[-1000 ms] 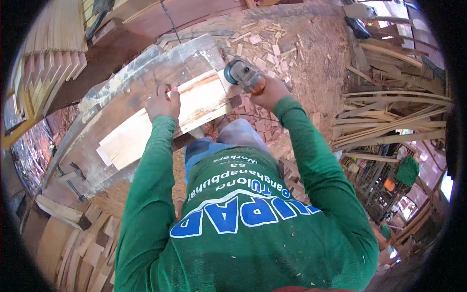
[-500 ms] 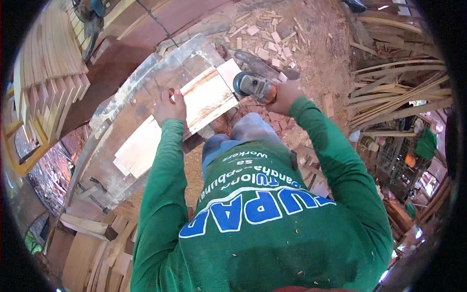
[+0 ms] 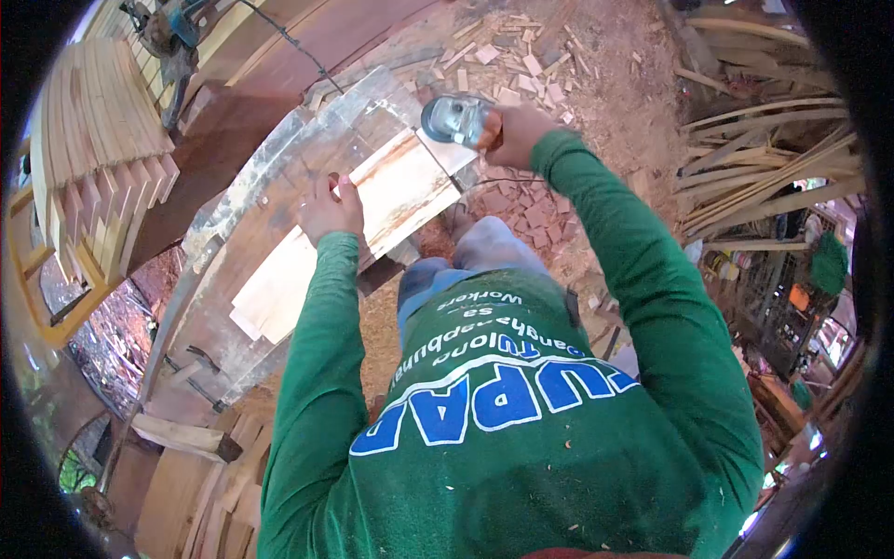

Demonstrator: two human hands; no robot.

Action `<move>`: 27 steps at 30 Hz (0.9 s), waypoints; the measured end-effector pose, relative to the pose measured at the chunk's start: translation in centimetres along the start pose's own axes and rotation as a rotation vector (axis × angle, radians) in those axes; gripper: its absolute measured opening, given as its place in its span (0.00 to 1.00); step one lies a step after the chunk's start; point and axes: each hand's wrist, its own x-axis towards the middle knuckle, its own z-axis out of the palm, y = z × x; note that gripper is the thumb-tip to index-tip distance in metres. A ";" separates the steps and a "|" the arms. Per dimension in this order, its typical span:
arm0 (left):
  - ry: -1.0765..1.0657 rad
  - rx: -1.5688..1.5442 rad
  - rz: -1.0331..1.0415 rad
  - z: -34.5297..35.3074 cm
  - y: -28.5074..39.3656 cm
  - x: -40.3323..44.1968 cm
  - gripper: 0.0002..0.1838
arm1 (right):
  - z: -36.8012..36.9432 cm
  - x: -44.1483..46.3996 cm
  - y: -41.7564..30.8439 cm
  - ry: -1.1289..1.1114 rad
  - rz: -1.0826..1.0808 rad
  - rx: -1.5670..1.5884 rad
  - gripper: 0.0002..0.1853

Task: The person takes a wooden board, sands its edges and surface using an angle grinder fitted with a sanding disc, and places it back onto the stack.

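My right hand (image 3: 523, 136) is wrapped around an angle grinder (image 3: 460, 121) with an orange body and a metal head. The grinder's round disc is over the far right end of a pale wooden board (image 3: 406, 194); whether it touches the wood I cannot tell. Brown streaks run along the board's surface. My left hand (image 3: 332, 207) is closed at the board's far edge, its fingers curled and partly hidden. Beneath the board is a worn, paint-stained workbench (image 3: 270, 210).
Curved wooden pieces (image 3: 93, 121) are stacked at upper left. Wood offcuts (image 3: 521, 70) and sawdust cover the ground beyond the bench. Long bent strips (image 3: 764, 158) are piled on the right. A dark cord (image 3: 289, 37) crosses at the top.
The grinder in my right hand has moved up and left, from beside the board's right end to over it. My left hand stays at the board's edge.
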 end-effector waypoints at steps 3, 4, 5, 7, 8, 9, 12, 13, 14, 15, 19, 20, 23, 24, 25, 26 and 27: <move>0.008 0.021 0.004 0.7 -0.6 0.0 0.20 | 1.5 -1.3 0.7 0.014 -0.034 0.016 0.25; 0.016 0.043 0.017 0.9 -0.9 0.1 0.21 | 1.3 -1.9 0.9 -0.018 -0.028 0.017 0.27; -0.003 0.043 0.008 0.9 -1.2 0.2 0.21 | 1.1 -2.6 1.1 -0.047 -0.020 0.018 0.29; -0.036 0.027 -0.013 0.6 -0.7 0.2 0.22 | 1.9 -4.0 1.8 -0.065 0.007 -0.030 0.29; -0.031 0.025 -0.015 0.5 -0.4 0.1 0.22 | 2.2 -4.7 2.0 -0.076 0.020 -0.056 0.29; -0.024 0.024 -0.020 0.4 -0.3 0.1 0.22 | 2.0 -5.4 1.7 -0.062 0.027 -0.057 0.29; -0.035 0.015 -0.047 0.4 -0.4 0.1 0.22 | 2.1 -5.9 0.9 -0.051 0.049 -0.081 0.29; -0.047 0.011 -0.054 0.4 -0.5 0.1 0.22 | 2.2 -5.4 0.9 -0.058 0.024 -0.060 0.27; -0.024 0.019 -0.028 0.4 -0.7 0.1 0.21 | 2.1 -4.8 1.0 -0.061 0.002 -0.039 0.25; -0.001 0.024 -0.003 0.6 -0.8 0.0 0.21 | 1.8 -4.3 1.0 -0.064 -0.020 -0.021 0.24; 0.047 -0.008 0.030 0.8 -0.7 0.1 0.19 | 0.7 -2.1 -0.2 -0.055 0.000 -0.032 0.23; 0.019 -0.016 0.011 0.8 -0.7 0.2 0.19 | 0.7 -1.2 -0.4 -0.053 0.001 -0.022 0.22; -0.032 -0.017 -0.032 0.1 -0.4 0.1 0.19 | 0.7 1.5 -0.8 -0.040 -0.015 -0.010 0.23; -0.027 -0.007 -0.034 0.3 -0.5 0.1 0.18 | 0.8 2.0 -0.9 -0.029 -0.010 -0.003 0.23; -0.021 0.000 -0.037 0.5 -0.5 0.2 0.18 | 0.7 2.3 -0.9 -0.017 -0.004 0.001 0.23; -0.011 -0.004 -0.031 0.6 -0.5 0.4 0.18 | 0.5 2.0 -0.6 -0.010 -0.027 0.002 0.23; -0.003 -0.008 -0.028 0.7 -0.6 0.4 0.18 | -0.1 0.7 -0.8 -0.006 -0.051 0.001 0.24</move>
